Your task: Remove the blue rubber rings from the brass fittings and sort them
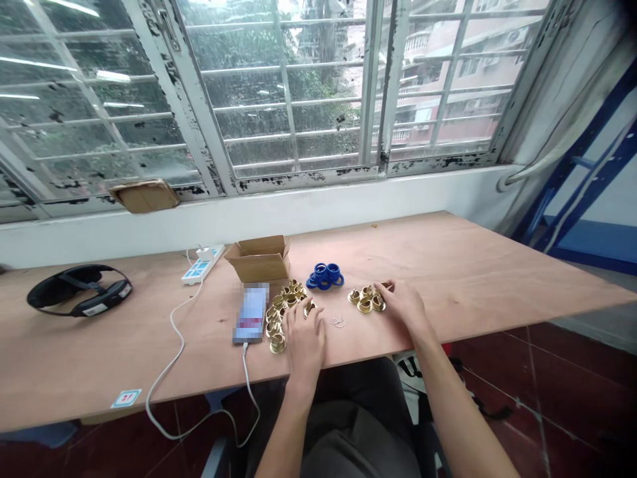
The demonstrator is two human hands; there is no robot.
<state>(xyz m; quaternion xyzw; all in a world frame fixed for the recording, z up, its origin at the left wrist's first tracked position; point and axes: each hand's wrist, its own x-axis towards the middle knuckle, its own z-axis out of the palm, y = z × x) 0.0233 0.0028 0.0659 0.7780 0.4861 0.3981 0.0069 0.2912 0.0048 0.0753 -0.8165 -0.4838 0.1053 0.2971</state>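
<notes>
My left hand (pixel 304 332) rests at the right side of a pile of gold-coloured round metal fittings (pixel 277 343), its fingers spread and bent down over them. These fittings have a flat flange and a raised ring. To the right, my right hand (pixel 405 305) has thumb and fingers closed at the edge of a smaller group of the same fittings (pixel 365 304). A gold fitting (pixel 390 287) shows partly between its fingers. Between and behind the hands sits a stack of blue rings (pixel 325 276). Several thin white strands (pixel 338 322) lie between the hands.
A phone (pixel 250 312) with a white charging cable (pixel 182 342) lies left of the pile. Behind it stands an open cardboard box (pixel 259 259). A power strip (pixel 203 264) and a black headset (pixel 79 291) are farther left on the wooden table (pixel 478 279).
</notes>
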